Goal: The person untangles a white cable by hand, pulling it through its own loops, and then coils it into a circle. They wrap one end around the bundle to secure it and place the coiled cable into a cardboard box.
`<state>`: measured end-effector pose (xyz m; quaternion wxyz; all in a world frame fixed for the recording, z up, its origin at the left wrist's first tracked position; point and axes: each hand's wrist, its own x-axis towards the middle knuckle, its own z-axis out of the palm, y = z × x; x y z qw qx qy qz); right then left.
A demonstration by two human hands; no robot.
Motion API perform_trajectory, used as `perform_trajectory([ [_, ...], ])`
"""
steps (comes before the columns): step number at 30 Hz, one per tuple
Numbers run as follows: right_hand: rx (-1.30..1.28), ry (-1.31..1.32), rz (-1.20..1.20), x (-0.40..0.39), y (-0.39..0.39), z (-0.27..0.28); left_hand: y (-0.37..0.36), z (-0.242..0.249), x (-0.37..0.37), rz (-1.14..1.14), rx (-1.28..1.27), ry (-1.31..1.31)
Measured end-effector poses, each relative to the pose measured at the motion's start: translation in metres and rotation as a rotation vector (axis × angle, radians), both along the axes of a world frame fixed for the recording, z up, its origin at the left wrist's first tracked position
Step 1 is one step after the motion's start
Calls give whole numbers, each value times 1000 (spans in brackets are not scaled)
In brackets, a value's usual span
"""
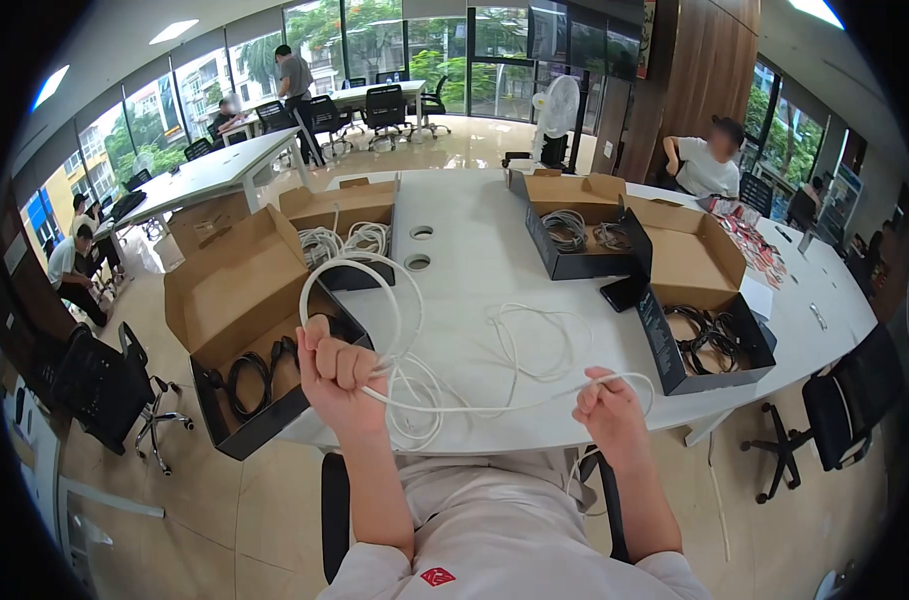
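My left hand is closed around a white cable, whose loops stand up above the fist and hang down beside it. The same cable runs across to my right hand, which pinches it between closed fingers. Between the hands, more thin white cable lies in loose loops on the white table. An open box with black cables inside is just left of my left hand. Another open box with black cables sits to the right of my right hand.
Two further open boxes, one at the back left and one at the back right, hold pale cables. A black phone lies by the right boxes. A seated person is at the far right. Office chairs flank the table.
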<state>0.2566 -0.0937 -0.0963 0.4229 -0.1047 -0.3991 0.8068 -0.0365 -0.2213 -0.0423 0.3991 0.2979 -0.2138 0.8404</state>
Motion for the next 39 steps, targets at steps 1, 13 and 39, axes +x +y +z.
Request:
perform_trajectory([
  [1, 66, -85, -104, -5, 7, -7, 1, 0, 4, -16, -9, 12],
  [13, 223, -115, -633, 6, 42, 40, -2, -12, 30, 8, -766, 645],
  [39, 1227, -828, -1072, -12, 12, 79, 56, -26, 103, 10, -911, 1129],
])
